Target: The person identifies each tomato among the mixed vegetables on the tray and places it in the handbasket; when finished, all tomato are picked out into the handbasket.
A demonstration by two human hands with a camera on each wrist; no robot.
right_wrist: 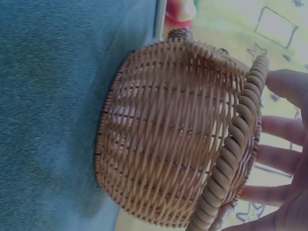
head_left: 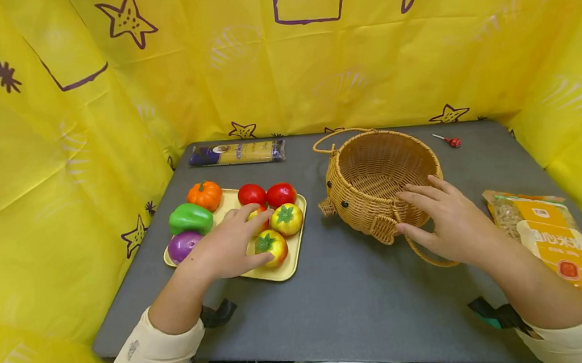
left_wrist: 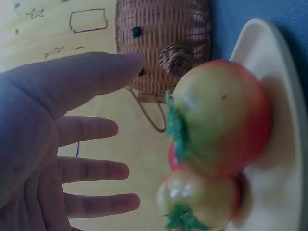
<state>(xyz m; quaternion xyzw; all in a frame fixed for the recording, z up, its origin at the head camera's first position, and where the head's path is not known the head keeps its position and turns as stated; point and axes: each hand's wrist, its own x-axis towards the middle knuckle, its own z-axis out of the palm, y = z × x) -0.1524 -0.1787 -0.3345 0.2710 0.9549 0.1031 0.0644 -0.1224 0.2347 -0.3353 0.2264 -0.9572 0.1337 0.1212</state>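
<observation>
My left hand [head_left: 229,244] hovers over a pale yellow tray [head_left: 300,243], fingers spread. Nearest its thumb is a yellow-red toy tomato [head_left: 272,248] with a green star-shaped top; a similar tomato [head_left: 286,219] sits behind it. In the left wrist view the fingers are apart from the near tomato [left_wrist: 224,118]. My right hand [head_left: 450,223] reaches across the near right rim of a pig-faced wicker basket [head_left: 357,210], fingers extended. From the right wrist view, its thumb [right_wrist: 288,86] lies close to the twisted handle [right_wrist: 236,139]. Inside, the basket shows only its woven bottom.
Also on the tray are two red tomatoes [head_left: 280,195], an orange pumpkin [head_left: 205,195], a green pepper [head_left: 190,219] and a purple vegetable [head_left: 183,247]. A pasta packet [head_left: 237,153] lies at the back left, a lollipop [head_left: 454,142] at the back right, an orange food bag [head_left: 557,240] far right.
</observation>
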